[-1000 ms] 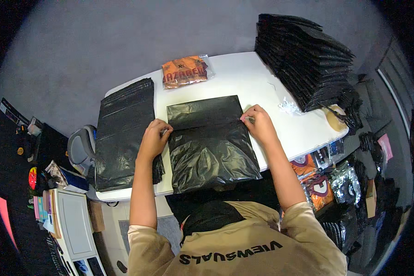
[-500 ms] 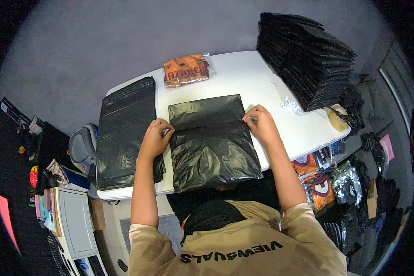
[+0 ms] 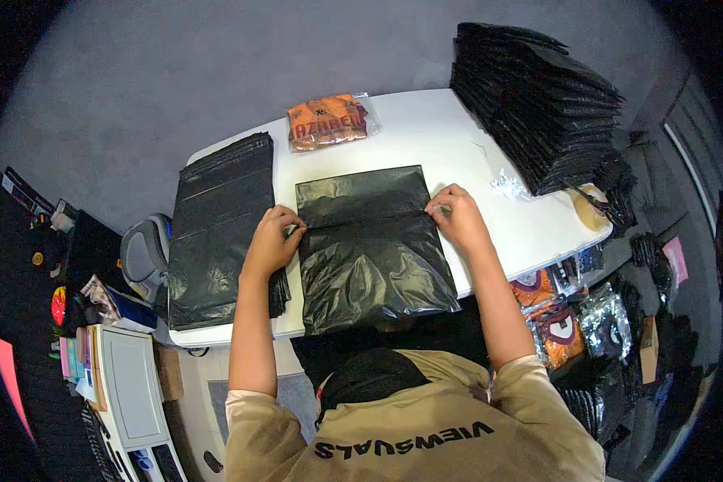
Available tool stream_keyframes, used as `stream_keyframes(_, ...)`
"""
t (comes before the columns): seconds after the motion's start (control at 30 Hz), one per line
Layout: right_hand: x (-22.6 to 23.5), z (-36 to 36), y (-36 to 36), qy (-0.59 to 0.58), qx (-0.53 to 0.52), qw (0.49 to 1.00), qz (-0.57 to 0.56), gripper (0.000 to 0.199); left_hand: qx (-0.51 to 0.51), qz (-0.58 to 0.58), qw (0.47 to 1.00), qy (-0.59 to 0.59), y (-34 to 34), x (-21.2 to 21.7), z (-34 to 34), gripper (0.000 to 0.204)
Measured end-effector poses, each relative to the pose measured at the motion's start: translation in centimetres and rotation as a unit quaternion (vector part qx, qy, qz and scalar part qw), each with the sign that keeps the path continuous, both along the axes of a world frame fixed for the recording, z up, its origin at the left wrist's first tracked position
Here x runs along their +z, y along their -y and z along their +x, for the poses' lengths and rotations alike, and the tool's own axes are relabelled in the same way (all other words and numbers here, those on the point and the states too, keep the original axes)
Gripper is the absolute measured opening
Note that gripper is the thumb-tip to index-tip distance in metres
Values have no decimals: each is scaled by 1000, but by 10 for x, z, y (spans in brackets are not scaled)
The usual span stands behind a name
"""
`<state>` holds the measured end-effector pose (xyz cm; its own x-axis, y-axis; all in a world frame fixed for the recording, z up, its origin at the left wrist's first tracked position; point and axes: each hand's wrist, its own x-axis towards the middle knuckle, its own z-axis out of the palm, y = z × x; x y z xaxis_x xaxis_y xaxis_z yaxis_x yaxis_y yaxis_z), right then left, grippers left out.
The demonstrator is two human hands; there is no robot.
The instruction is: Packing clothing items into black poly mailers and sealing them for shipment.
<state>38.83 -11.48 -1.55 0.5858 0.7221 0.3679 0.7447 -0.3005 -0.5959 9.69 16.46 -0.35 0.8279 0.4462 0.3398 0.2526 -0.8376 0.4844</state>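
The flap now lies folded down, left hand point(image 3: 271, 239) and right hand point(image 3: 456, 217) pinching the black mailer bag point(image 3: 373, 245).

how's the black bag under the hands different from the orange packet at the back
The black bag is opaque and larger; the orange packet is a smaller clear wrapper showing orange cloth. The left hand and right hand press on the bag at its fold line; the packet lies untouched. Both lie flat on the white table.

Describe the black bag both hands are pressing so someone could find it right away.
On the white table, look at the near edge in the middle. The black bag lies alone and flat between the left hand and right hand, unlike the stacked black bags at either side.
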Motion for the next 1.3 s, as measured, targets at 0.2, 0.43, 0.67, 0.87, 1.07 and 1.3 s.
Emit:
stream_keyframes(0.2, 2, -2, 1, -9, -10, 1000, -1, 13, -6, 0, 1000, 1, 0, 1, 0, 11)
stream_keyframes(0.43, 1, 0, 1, -10, -6, 1000, 1, 14, 5, -6, 1000, -1, 1, 1, 2, 10)
stream_keyframes(0.67, 4, 0, 2, -21, -1, 1000, -8, 13, -3, -23, 1000, 4, 0, 3, -2, 10)
stream_keyframes(0.87, 32, -8, -35, 48, 49, 998, -9, 28, -10, -14, 1000, 15, 0, 2, -2, 12)
stream_keyframes(1.07, 8, -24, -128, 120, 173, 977, -21, 56, -15, -1, 1000, 18, -1, -2, 1, 11)
stream_keyframes(1.3, -16, -32, -150, 146, 135, 939, -281, 71, -3, -19, 1000, 14, 2, 2, -4, 14)
